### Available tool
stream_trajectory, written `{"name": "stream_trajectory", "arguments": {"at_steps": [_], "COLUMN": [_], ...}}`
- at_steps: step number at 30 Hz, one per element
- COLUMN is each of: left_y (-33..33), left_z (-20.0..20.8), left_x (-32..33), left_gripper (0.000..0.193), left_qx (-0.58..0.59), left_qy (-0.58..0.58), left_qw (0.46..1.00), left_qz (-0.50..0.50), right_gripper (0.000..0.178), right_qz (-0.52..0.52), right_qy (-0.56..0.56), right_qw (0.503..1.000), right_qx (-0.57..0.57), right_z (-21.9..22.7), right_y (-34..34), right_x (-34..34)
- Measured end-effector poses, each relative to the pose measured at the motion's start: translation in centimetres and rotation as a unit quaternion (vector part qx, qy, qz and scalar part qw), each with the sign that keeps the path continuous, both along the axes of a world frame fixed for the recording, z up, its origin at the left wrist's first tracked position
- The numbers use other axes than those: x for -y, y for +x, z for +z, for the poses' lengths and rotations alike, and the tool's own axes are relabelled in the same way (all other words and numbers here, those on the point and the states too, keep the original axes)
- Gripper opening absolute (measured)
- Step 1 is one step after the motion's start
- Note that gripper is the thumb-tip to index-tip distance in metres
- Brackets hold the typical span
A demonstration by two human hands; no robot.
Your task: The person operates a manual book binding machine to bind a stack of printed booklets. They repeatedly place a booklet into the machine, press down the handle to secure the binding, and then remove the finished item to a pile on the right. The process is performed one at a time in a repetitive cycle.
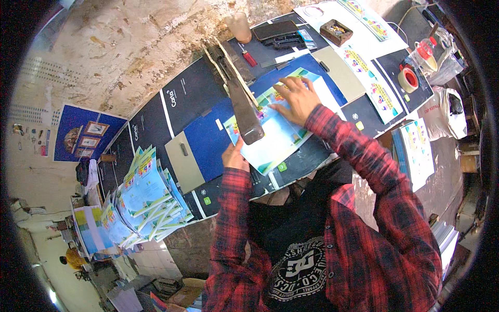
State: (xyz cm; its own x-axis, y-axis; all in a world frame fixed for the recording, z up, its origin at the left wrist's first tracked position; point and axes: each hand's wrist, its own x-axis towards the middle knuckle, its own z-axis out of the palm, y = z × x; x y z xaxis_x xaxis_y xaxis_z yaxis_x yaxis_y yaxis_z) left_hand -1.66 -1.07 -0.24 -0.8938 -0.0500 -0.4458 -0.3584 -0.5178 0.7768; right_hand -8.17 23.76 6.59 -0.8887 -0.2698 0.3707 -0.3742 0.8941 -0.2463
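Observation:
A printed sheet or thin booklet (280,138) in light blue and green lies open across a blue folder-like board (205,136). My left hand (236,156) is closed at its near left edge, fingers partly hidden by the end of a long dark bar-shaped tool (241,106). That tool has pale wooden strips along its far part, and its blunt near end lies over the paper. My right hand (297,101) rests on the far right part of the paper, fingers spread, just right of the tool.
Fanned stacks of printed sheets (145,195) stand at left. Toward the back are a phone (274,30), a red lighter-like object (249,58) and a small wooden box (336,32). A tape roll (408,79) and a bottle (426,49) sit at right, above another booklet pile (416,151).

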Motion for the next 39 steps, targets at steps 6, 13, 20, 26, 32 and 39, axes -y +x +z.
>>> {"name": "stream_trajectory", "arguments": {"at_steps": [6,13,20,26,32,39], "left_y": [-3.8,-3.8,-6.0,-6.0,-5.7,-6.4], "left_z": [-2.3,-2.9,-2.3,2.1,1.8,-1.1], "left_x": [6.1,5.1,5.1,0.3,-3.3,4.1], "left_gripper": [0.037,0.055,0.054,0.052,0.048,0.052], "left_qx": [-0.075,0.002,0.106,0.091,0.097,0.106], "left_qy": [-0.048,-0.141,-0.015,-0.068,-0.111,-0.104], "left_qw": [0.98,0.984,0.993,0.993,0.989,0.987], "left_qz": [-0.18,-0.107,-0.04,-0.02,-0.017,-0.062], "right_gripper": [0.06,0.063,0.069,0.074,0.082,0.085], "right_qz": [-0.055,-0.055,-0.07,-0.083,-0.133,-0.095], "right_qy": [0.0,-0.032,-0.008,-0.023,0.007,-0.006], "right_qw": [0.998,0.998,0.998,0.996,0.991,0.995], "right_qx": [-0.012,-0.027,-0.003,0.004,-0.002,0.006], "right_z": [-4.4,-6.1,-5.6,-6.2,-5.8,-5.7], "right_y": [-0.3,-1.5,-1.8,-2.0,-2.4,-1.9], "right_x": [2.1,0.8,0.2,0.4,-4.1,0.3]}}
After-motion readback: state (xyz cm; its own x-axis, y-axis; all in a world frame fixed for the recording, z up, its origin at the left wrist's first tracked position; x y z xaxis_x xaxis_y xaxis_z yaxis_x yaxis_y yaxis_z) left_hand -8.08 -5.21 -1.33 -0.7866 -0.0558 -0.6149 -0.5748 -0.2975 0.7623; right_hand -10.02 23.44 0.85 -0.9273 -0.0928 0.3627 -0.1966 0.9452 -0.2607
